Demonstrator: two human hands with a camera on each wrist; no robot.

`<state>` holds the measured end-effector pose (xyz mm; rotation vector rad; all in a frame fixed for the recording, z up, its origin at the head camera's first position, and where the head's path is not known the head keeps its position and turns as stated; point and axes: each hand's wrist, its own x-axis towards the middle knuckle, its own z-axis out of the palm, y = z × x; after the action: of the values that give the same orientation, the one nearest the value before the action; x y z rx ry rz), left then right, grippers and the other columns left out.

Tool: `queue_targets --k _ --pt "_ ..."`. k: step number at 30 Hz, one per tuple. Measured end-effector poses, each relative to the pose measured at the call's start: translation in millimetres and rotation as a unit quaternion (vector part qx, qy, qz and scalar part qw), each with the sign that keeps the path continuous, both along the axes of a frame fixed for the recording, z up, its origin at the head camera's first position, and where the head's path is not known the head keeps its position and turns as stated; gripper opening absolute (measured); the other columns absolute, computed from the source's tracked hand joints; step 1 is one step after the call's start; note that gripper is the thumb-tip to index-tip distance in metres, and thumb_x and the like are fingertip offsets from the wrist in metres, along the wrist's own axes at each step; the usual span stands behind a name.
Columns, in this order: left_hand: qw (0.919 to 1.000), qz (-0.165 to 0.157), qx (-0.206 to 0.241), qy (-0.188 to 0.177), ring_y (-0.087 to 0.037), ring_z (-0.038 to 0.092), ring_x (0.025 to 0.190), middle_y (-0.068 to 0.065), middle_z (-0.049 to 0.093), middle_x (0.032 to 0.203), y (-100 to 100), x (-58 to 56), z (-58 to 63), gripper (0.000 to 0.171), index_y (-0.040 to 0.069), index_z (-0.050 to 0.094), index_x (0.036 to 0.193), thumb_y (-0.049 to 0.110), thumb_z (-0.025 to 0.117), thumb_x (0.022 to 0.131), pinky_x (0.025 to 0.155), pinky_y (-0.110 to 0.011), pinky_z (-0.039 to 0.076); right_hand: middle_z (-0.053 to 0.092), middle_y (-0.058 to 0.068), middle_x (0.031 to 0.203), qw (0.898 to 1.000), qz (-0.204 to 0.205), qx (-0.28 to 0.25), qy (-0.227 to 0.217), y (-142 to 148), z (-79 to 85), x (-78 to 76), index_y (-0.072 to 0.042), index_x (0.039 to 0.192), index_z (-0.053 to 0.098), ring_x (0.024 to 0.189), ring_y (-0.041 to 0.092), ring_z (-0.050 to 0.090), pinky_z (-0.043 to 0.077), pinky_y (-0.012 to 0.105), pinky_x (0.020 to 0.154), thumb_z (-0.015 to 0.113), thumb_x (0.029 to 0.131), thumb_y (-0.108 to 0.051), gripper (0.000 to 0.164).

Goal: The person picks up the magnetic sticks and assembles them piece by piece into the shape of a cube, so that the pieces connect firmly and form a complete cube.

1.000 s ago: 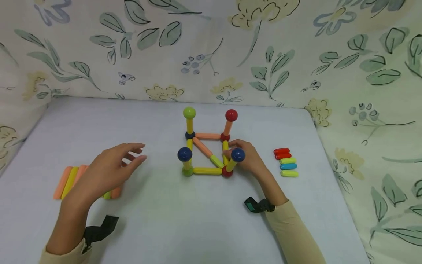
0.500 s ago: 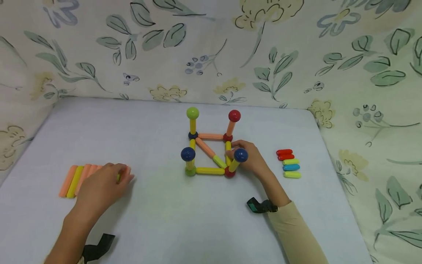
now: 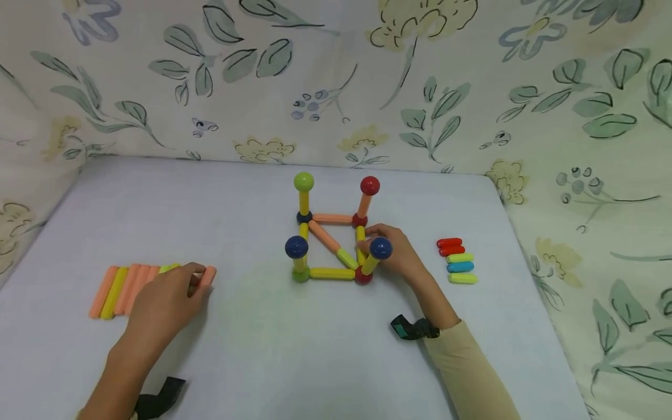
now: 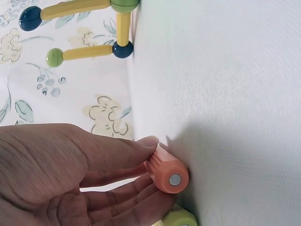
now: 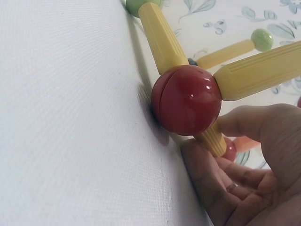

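My left hand pinches an orange magnetic stick between thumb and fingers at the right end of a stick row. In the left wrist view the stick's metal-tipped end faces the camera, with a yellow-green stick just below it. My right hand holds a yellow magnetic stick on the right side of a square frame, behind a red ball. The frame has upright sticks topped by a green ball, a red ball and two blue balls. An orange and yellow-green diagonal crosses its base.
Several orange and yellow sticks lie side by side at the left, partly hidden by my left hand. Short red, yellow-green and blue sticks lie right of the frame. Flowered cloth rises behind the white table.
My left hand has come down to the left onto the stick row and now grips the orange stick at its right end. The right hand stays at the frame.
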<state>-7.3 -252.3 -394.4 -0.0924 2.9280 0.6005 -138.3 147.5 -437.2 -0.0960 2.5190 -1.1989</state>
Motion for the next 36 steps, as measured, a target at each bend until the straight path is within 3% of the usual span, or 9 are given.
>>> queue_targets --k 10,15,19,23,27,31,36 --pt "0.9996 -0.02 0.019 -0.006 -0.025 0.065 0.079 -0.016 0.074 0.098 1 -6.1 -1.4 0.04 -0.009 0.068 0.127 0.021 0.071 0.101 0.063 -0.04 0.053 0.07 0.014 0.116 1.0 -0.007 -0.004 -0.009 1 -1.0 0.6 -0.007 0.134 0.066 0.105 0.029 0.063 0.057 0.043 0.095 0.074 0.098 -0.038 0.048" --pt "0.9979 -0.029 0.053 -0.025 -0.035 0.071 0.097 -0.022 0.073 0.113 5 -15.5 -1.1 0.045 -0.007 0.064 0.136 0.025 0.067 0.105 0.069 -0.047 0.058 0.07 0.014 0.116 1.0 -0.007 -0.006 -0.007 1 -1.4 0.2 -0.007 0.134 0.066 0.104 0.028 0.063 0.057 0.042 0.094 0.074 0.098 -0.038 0.048" --pt "0.9941 -0.037 0.102 0.0 -0.037 0.07 0.104 -0.022 0.071 0.122 11 -23.9 -0.8 0.043 -0.003 0.064 0.139 0.023 0.068 0.104 0.073 -0.046 0.061 0.07 0.014 0.116 1.0 -0.009 -0.007 -0.009 0 -1.3 0.1 -0.007 0.133 0.066 0.105 0.029 0.063 0.057 0.042 0.093 0.074 0.097 -0.038 0.048" --pt "0.9841 -0.064 0.16 0.044 -0.034 0.07 0.107 -0.017 0.071 0.124 19 -37.3 -3.8 0.038 0.002 0.063 0.138 0.018 0.07 0.104 0.083 -0.049 0.063 0.07 0.014 0.116 1.0 -0.01 -0.004 -0.01 0 -1.0 0.7 -0.007 0.134 0.066 0.105 0.029 0.063 0.057 0.043 0.093 0.075 0.097 -0.037 0.048" --pt "0.9716 -0.086 0.212 0.063 -0.028 0.069 0.105 -0.012 0.072 0.12 29 -52.2 -7.2 0.036 0.006 0.063 0.134 0.018 0.072 0.102 0.085 -0.036 0.063 0.07 0.015 0.118 1.0 0.0 -0.001 -0.005 0 -1.9 -0.1 -0.005 0.136 0.065 0.106 0.03 0.062 0.057 0.043 0.094 0.074 0.098 -0.037 0.05" --pt "0.9607 -0.084 0.26 0.05 -0.028 0.071 0.108 -0.012 0.073 0.121 42 -68.7 -4.9 0.038 0.008 0.063 0.135 0.024 0.074 0.102 0.081 -0.024 0.059 0.07 0.016 0.118 1.0 0.002 -0.003 -0.002 0 -1.0 -0.1 -0.005 0.136 0.065 0.106 0.03 0.063 0.058 0.043 0.093 0.074 0.098 -0.036 0.05" --pt "0.9436 -0.068 0.324 0.005 -0.029 0.069 0.116 -0.012 0.07 0.13 60 -88.5 0.2 0.046 0.009 0.06 0.14 0.031 0.074 0.102 0.086 -0.028 0.059 0.071 0.015 0.117 1.0 0.002 -0.007 -0.003 0 -0.4 0.2 -0.005 0.135 0.064 0.104 0.029 0.063 0.058 0.042 0.093 0.074 0.098 -0.035 0.049"
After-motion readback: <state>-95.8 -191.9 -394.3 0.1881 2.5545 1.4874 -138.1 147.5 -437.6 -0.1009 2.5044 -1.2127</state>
